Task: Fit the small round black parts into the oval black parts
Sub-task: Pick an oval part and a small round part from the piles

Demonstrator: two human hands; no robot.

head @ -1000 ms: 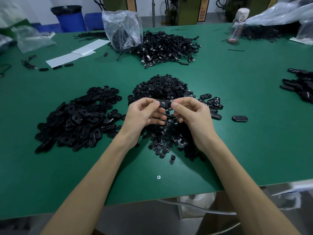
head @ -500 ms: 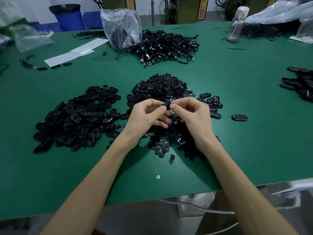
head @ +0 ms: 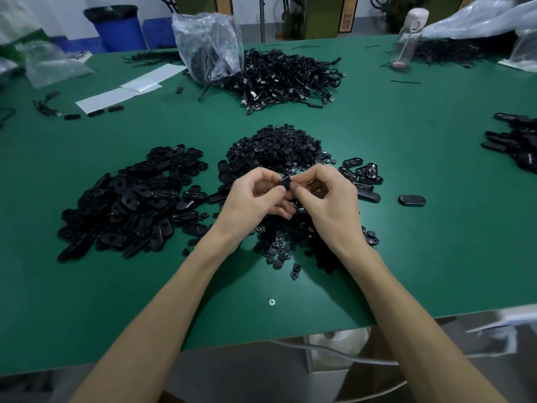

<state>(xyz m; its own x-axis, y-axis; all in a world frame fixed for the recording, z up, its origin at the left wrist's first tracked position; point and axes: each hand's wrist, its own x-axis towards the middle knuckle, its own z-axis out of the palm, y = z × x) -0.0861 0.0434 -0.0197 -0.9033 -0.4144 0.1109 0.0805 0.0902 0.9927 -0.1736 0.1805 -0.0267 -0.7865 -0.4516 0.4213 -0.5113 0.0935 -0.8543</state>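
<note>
My left hand and my right hand meet over the middle of the green table. Between their fingertips they pinch one oval black part, tilted on edge. Whether a small round part sits in it I cannot tell. A heap of small round black parts lies just beyond the hands, and more of them are scattered below the wrists. A large pile of oval black parts spreads to the left. A few oval parts lie to the right, with a single one further out.
A heap of black cables and a clear plastic bag sit at the back centre. White paper sheets lie back left. A bottle stands back right. More black parts are at the right edge. A screw head shows near the front edge.
The oval part between my fingertips has turned from lying flat to standing on edge, and both hands have drawn closer together around it.
</note>
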